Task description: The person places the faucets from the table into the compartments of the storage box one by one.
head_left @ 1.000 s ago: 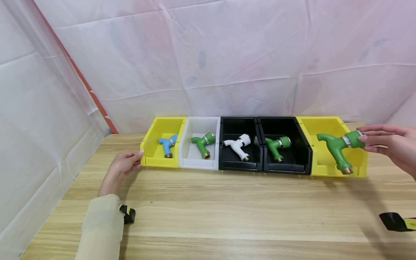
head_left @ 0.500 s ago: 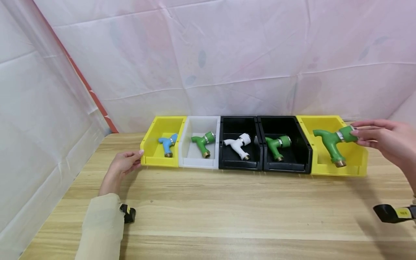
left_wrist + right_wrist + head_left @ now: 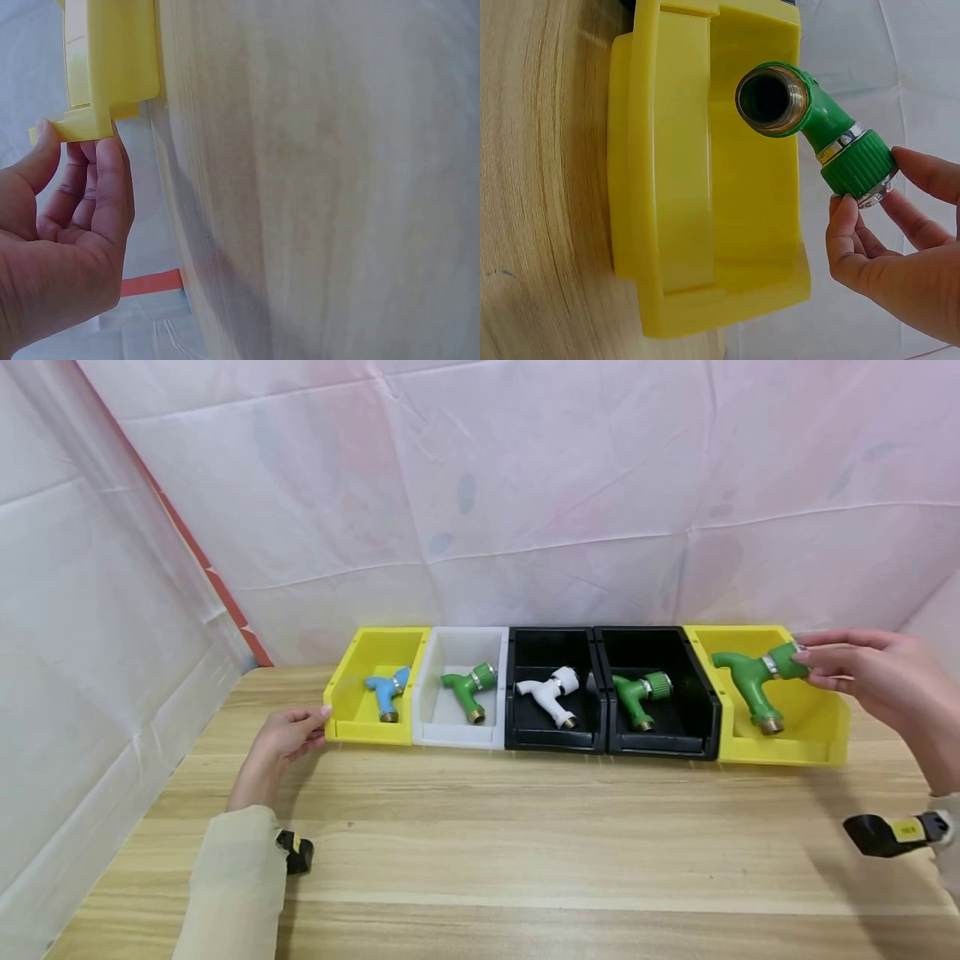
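Observation:
My right hand (image 3: 877, 672) pinches a green faucet (image 3: 753, 685) by its ribbed knob. It hangs above the right-end yellow bin (image 3: 821, 752), tilted, with the threaded brass end downward. In the right wrist view, that brass end (image 3: 771, 99) faces the camera, and thumb and fingertips hold the metal-capped knob (image 3: 860, 166). At the far left, my left hand (image 3: 287, 735) grips the front side edge of another yellow bin (image 3: 375, 733), where a blue faucet (image 3: 386, 693) lies. The left wrist view shows the thumb (image 3: 46, 142) on that bin's edge, fingers on its other side.
Between the yellow bins, side by side, stand a white bin (image 3: 457, 737) with a green faucet (image 3: 469, 693), a black bin (image 3: 551, 742) with a white faucet (image 3: 550, 696), and a black bin (image 3: 663, 747) with a green faucet (image 3: 641, 699). White sheeting (image 3: 555, 485) hangs behind the wooden table (image 3: 525, 843).
My right hand has carried the green faucet leftward and slightly up in the head view, farther over the right-end yellow bin. The left hand and the other faucets stay in place.

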A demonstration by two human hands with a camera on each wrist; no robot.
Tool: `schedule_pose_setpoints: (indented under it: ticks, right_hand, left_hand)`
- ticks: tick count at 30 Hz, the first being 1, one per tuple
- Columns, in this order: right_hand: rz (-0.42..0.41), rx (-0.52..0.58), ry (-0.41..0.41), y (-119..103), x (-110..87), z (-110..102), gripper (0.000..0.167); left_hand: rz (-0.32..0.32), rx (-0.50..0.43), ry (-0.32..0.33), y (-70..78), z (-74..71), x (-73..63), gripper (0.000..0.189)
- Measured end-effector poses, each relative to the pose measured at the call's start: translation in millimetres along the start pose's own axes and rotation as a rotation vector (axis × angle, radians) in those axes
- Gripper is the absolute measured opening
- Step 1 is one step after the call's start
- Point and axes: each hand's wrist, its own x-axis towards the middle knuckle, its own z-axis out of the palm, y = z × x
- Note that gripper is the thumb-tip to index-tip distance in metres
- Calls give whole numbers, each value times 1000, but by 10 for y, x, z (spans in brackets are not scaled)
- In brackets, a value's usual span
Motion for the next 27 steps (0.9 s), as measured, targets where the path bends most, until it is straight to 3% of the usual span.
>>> schedule_pose_setpoints:
  ticks: [8, 14, 21, 25, 27]
  right_hand:
    - [-6, 36, 0, 39, 31, 28, 18]
    - [-26, 2, 3, 84, 17, 67, 14]
    - [-36, -136, 14, 68, -16, 124, 16]
    - [-52, -256, 21, 55, -13, 163, 7]
    - [-62, -316, 20, 54, -6, 184, 28]
  left_hand:
    - [6, 5, -7, 14, 15, -9, 50]
    - [2, 3, -7, 21, 19, -19, 50]
    - [1, 1, -6, 10, 9, -12, 50]
    - [1, -5, -6, -2, 4, -2, 48]
    - [1, -5, -7, -10, 0, 6, 48]
